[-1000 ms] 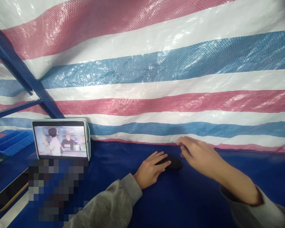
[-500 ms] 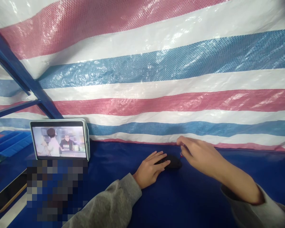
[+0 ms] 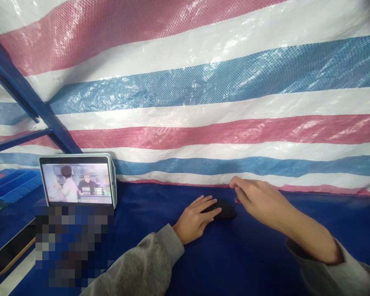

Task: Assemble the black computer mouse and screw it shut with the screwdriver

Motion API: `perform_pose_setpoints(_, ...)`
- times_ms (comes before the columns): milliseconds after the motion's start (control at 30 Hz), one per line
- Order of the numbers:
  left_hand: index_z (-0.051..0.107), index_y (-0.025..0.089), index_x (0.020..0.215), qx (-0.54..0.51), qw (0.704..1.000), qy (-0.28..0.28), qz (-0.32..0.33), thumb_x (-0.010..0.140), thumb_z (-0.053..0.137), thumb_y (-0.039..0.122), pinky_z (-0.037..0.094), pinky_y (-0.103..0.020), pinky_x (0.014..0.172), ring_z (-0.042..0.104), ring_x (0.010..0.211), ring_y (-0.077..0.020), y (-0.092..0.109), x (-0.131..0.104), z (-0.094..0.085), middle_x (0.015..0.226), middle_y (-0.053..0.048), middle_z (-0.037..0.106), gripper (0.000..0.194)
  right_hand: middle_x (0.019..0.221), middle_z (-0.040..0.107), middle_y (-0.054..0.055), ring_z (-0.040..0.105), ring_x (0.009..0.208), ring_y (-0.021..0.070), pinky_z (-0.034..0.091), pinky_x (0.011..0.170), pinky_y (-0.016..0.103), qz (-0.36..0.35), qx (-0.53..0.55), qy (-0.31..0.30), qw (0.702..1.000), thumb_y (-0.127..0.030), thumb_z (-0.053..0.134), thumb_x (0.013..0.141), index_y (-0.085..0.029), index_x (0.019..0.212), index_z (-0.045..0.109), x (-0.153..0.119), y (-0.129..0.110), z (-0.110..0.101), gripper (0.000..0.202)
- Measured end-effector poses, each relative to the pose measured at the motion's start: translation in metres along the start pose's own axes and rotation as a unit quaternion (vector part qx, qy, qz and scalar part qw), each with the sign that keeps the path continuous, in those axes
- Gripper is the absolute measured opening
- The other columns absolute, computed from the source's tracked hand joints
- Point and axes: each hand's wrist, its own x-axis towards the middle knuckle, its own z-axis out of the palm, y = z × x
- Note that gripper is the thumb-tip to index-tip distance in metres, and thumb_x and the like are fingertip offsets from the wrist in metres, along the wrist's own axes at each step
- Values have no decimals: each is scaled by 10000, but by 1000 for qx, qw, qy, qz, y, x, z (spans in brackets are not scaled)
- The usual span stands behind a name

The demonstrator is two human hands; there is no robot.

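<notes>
My left hand (image 3: 199, 218) rests on a black computer mouse (image 3: 225, 210), its fingers lying across the near-left part and pressing it to the blue surface. Beyond the mouse's right end, my right hand (image 3: 253, 201) is bent down at the wrist, thumb and fingers pinched together. Below the pinch shows a small reddish-purple piece (image 3: 237, 200), close to the mouse's right edge. Most of that piece is hidden by the fingers, so its kind cannot be made out. Whether it touches the mouse is unclear.
At left a tablet (image 3: 77, 183) in a pale case stands propped up, playing a cartoon. Nearby lie a phone (image 3: 10, 250), a blurred-out patch and blue trays (image 3: 15, 185). A striped plastic sheet (image 3: 203, 123) hangs behind, with a blue metal frame (image 3: 49, 119) at left.
A little more of the reddish-purple piece shows under my right fingers, which have shifted slightly. My left hand and the mouse stay in place.
</notes>
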Motion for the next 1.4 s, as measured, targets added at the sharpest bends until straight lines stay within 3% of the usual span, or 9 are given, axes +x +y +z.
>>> perform_pose_setpoints(100,511,263,1355,-4,1000,3,6,983,451,173,325,-481,1154,386,1383,-217,-1,0,1,1451,-50,466,388,640,661,22,604,572,175,315,542,270,4,-17,5,1000,-313,311,961,-220,880,597,1,0,3,312)
perform_pose_setpoints(267,506,278,1359,-8,1000,10,9,985,441,168,338,-500,1142,395,1377,-226,-2,-1,2,1444,-48,474,395,660,678,43,635,628,204,321,542,270,27,-23,14,999,-493,335,958,-218,895,623,1,-1,3,403)
perform_pose_setpoints(500,515,260,1354,1,1000,6,4,982,451,166,337,-474,1149,407,1369,-218,0,1,0,1435,-58,484,389,879,687,44,637,738,168,362,625,271,-18,6,24,1000,-211,333,930,-198,943,600,1,-2,1,267)
perform_pose_setpoints(733,505,272,1361,-2,1000,8,12,981,442,155,333,-493,1146,398,1375,-224,-1,0,1,1443,-55,475,403,647,666,29,618,600,174,304,548,268,-3,-34,38,999,-352,335,973,-214,900,613,3,2,8,319)
perform_pose_setpoints(867,509,272,1359,-4,1000,7,8,980,445,159,335,-490,1147,402,1373,-224,0,0,0,1442,-54,476,400,623,657,30,614,586,187,271,519,269,16,-45,30,998,-448,331,966,-220,872,603,2,-1,6,367)
perform_pose_setpoints(1067,497,271,1369,-2,1000,1,1,982,451,162,325,-469,1156,395,1377,-210,-1,0,1,1445,-45,473,405,863,703,30,631,699,163,303,571,265,1,-16,27,1000,-164,394,855,-206,905,567,-1,-4,0,185)
perform_pose_setpoints(1233,508,267,1360,-1,1000,2,4,974,465,156,315,-457,1164,389,1381,-208,-1,0,2,1449,-45,468,404,680,676,25,603,581,166,289,534,269,6,-33,11,999,-252,350,931,-207,865,584,0,-3,2,247)
perform_pose_setpoints(1400,515,263,1355,2,1000,3,5,978,453,159,326,-466,1156,397,1376,-218,0,1,0,1445,-51,474,396,688,695,45,644,641,199,331,564,271,35,-28,10,999,-402,382,952,-218,928,633,2,-3,3,312)
